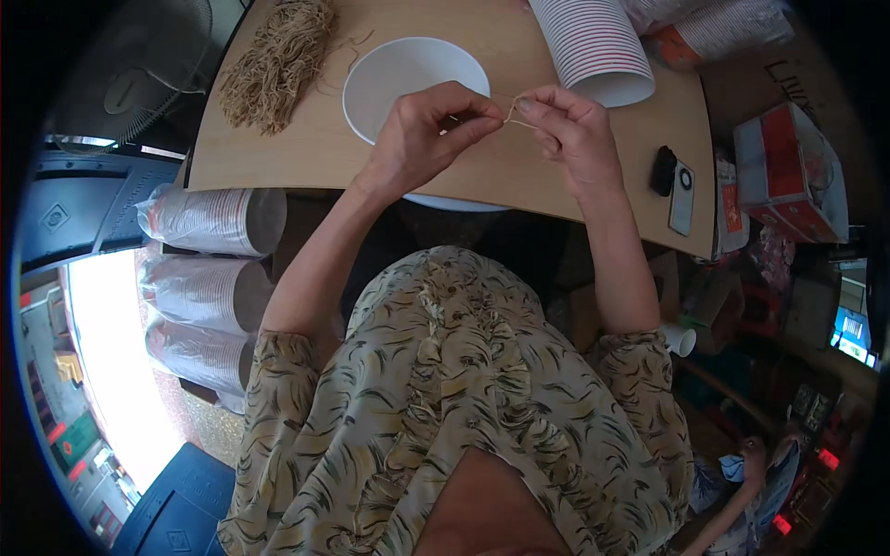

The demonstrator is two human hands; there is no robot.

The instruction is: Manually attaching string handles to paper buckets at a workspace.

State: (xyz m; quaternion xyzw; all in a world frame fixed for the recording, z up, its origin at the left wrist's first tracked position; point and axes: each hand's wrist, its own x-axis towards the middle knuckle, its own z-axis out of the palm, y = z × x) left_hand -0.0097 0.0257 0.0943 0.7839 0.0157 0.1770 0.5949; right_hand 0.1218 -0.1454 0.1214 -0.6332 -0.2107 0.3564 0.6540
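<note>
Over the near part of the wooden table [278,162], both my hands pinch a thin tan string [510,109]. My left hand [431,130] is closed, thumb against fingers, with the string at its tips. Just to the right, my right hand [570,130] has its thumb and forefinger together on the same string, which bends in a small loop between the hands. A round white container [399,65] lies behind my left hand, partly covered by it. At the far left of the table rests a thick bundle of tan strings [278,69].
A nested stack of white paper tubs [598,46] lies at the far right, near plastic-wrapped tubs [728,32]. A phone [681,199] and a black object [663,170] sit at the right edge. Wrapped tub stacks [209,292] stand left. Another person's arm [737,496] shows lower right.
</note>
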